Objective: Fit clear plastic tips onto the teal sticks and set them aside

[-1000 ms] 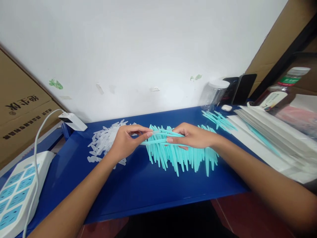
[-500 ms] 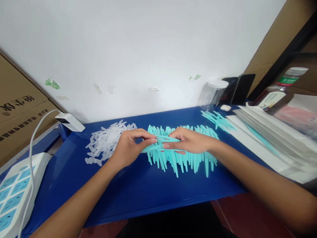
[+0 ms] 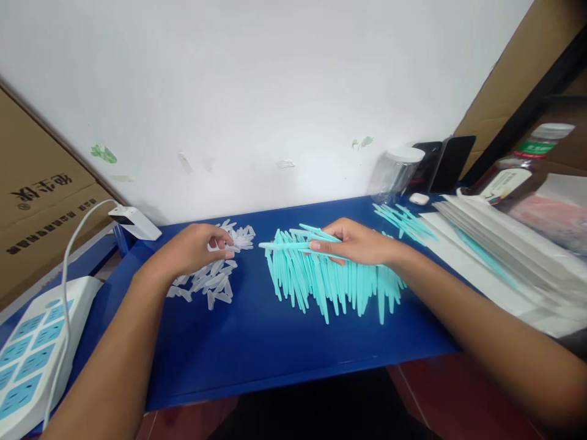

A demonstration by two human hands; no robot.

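Observation:
My left hand [image 3: 195, 249] is over the pile of small translucent plastic caps [image 3: 208, 282], its thumb and forefinger pinched around one cap [image 3: 233, 249]. Part of that pile is hidden behind the hand. My right hand [image 3: 351, 241] holds several thin turquoise tapered sticks, which look like eyebrow razors. One stick [image 3: 282, 246] points left out of its grip, past the fingertips. Below that hand a wide row of the same turquoise sticks [image 3: 316, 284] lies on the blue table [image 3: 270, 348].
A smaller group of turquoise sticks [image 3: 403, 221] lies at the back right, beside clear plastic bags [image 3: 518, 263]. Behind stand a lidded clear jar [image 3: 397, 174], dark phones [image 3: 452, 164] and a bottle [image 3: 523, 165]. A power strip [image 3: 41, 348] and a cardboard box [image 3: 46, 189] are left.
My left hand has left the sticks and moved left to the caps, where it now pinches one. My right hand keeps its sticks, slightly raised.

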